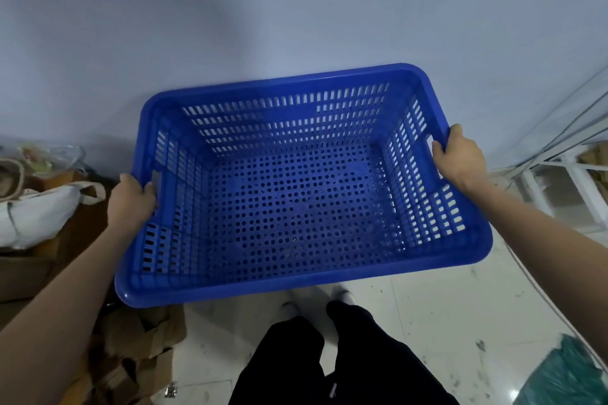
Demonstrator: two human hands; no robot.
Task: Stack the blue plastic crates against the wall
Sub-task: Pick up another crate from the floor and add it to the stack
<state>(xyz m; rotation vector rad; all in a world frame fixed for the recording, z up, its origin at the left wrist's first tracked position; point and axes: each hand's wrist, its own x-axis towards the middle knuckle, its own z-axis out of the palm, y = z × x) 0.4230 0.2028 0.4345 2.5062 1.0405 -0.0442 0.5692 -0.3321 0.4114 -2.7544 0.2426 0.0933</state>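
Empty blue perforated crate (302, 184), open side up, tilted slightly, held aloft near the pale wall (296, 10)

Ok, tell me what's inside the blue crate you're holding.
Nothing: the blue crate is empty, its perforated floor bare. Left hand and right hand grip its end handles. What lies beneath shows only dimly through the holes.

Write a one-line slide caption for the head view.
Both hands, left and right, hold an empty blue crate by its side rims, facing the wall.
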